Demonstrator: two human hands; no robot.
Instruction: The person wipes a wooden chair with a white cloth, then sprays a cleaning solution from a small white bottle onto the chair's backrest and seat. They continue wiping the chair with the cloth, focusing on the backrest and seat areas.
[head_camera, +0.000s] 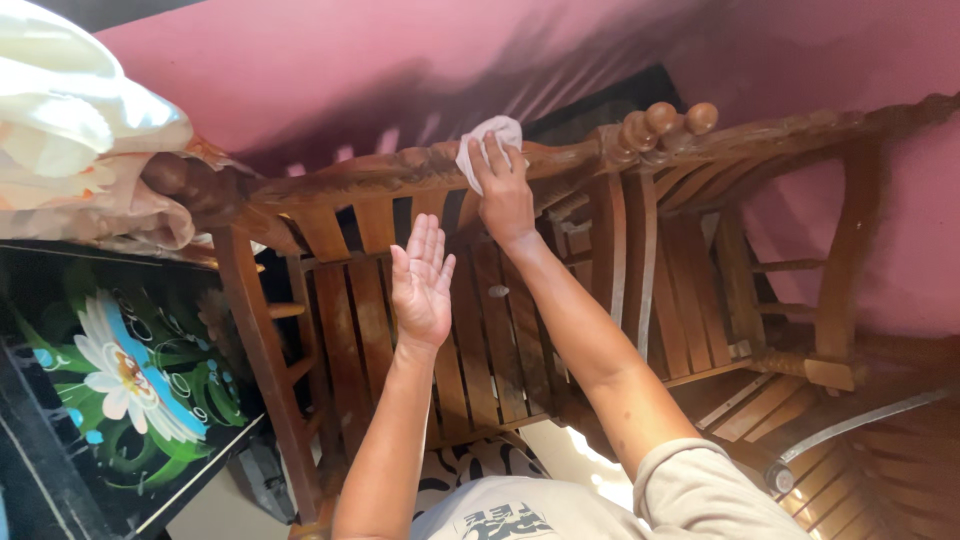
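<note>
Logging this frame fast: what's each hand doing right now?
Left hand: open, fingers spread, holding nothing.
Right hand: pressing a white cloth on the wooden chair's top rail.

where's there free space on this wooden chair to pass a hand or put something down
Free: the slatted brown wooden chair seat between the open left hand and the right forearm. Narrow gaps run between the back slats under the carved top rail. Crowded: the rail's middle, where the right hand presses a white cloth.

Both arms reach forward. The left hand (421, 283) is flat, fingers straight and together, gripping nothing. The right hand (503, 190) stretches farther, fingers curled downward.
</note>
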